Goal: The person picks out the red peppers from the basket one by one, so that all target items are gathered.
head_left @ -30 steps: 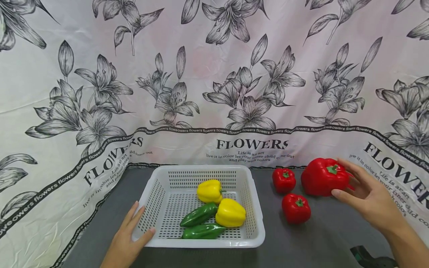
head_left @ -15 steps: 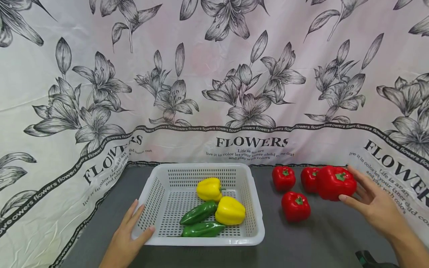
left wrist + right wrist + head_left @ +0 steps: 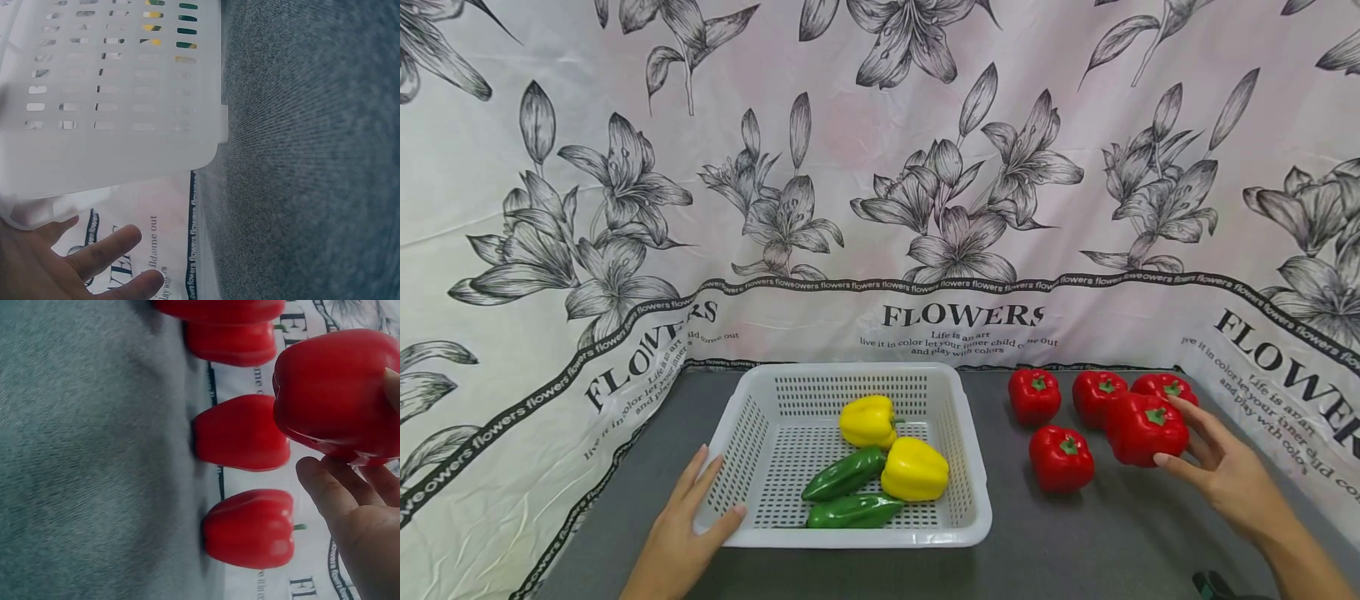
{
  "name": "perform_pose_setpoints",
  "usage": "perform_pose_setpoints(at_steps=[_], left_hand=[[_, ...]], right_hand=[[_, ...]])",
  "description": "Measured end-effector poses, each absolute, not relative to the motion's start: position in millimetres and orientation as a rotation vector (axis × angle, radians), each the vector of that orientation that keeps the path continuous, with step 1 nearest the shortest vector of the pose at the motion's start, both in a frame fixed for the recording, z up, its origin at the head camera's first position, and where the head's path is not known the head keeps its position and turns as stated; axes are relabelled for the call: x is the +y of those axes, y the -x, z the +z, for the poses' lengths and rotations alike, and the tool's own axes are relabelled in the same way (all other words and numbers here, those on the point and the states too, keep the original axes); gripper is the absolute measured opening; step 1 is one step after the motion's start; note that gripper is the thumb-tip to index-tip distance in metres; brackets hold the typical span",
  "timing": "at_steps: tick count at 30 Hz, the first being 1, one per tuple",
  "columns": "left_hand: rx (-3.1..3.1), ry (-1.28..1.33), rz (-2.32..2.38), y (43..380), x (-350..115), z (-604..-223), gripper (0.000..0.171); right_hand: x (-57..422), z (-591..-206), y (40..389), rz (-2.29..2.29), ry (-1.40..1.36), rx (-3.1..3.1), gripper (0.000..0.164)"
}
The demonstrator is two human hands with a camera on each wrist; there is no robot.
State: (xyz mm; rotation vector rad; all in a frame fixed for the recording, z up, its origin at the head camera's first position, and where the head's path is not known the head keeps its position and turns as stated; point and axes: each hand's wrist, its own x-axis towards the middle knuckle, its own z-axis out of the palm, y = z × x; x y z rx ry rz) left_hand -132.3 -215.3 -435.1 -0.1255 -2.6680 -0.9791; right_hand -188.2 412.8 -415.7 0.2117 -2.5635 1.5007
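Observation:
My right hand (image 3: pixel 1232 475) holds a red bell pepper (image 3: pixel 1146 429) by its right side, thumb in front and fingers behind. In the right wrist view this pepper (image 3: pixel 340 394) hangs clear of the tabletop. Just behind it stand two red bell peppers (image 3: pixel 1097 396), (image 3: pixel 1163 385), the second partly covered by the held one. Two more red peppers (image 3: pixel 1034 397), (image 3: pixel 1062 459) stand to its left. My left hand (image 3: pixel 681 525) rests with spread fingers at the left front corner of a white perforated basket (image 3: pixel 981 508), thumb over the rim.
Inside the basket lie two yellow bell peppers (image 3: pixel 867 421), (image 3: pixel 915 469) and two green peppers (image 3: pixel 845 474), (image 3: pixel 855 512). A flower-printed cloth (image 3: pixel 820 333) hangs behind the grey tabletop (image 3: pixel 1000 575). A small dark object (image 3: pixel 1212 585) shows at the bottom right.
The right hand has drawn its red pepper right, then back left and nearer, uncovering two red peppers behind it. The left hand and basket have stayed put.

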Motion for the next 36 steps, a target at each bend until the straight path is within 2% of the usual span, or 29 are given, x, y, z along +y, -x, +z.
perform_pose_setpoints(at_steps=[12, 20, 36], left_hand=[[-2.666, 0.123, -0.975, 132.0, -216.8, -436.5, 0.073], [-2.656, 0.13, -0.98, 131.2, -216.9, -436.9, 0.073], [-2.667, 0.124, -0.977, 131.3, -216.4, -436.2, 0.073]], right_hand=[[412.3, -434.8, 188.6, 1.512, -0.098, -2.627, 0.09], [413.8, -452.5, 186.0, 1.481, -0.216, -2.542, 0.078], [412.9, -466.3, 186.7, 1.396, -0.213, -2.587, 0.081]])
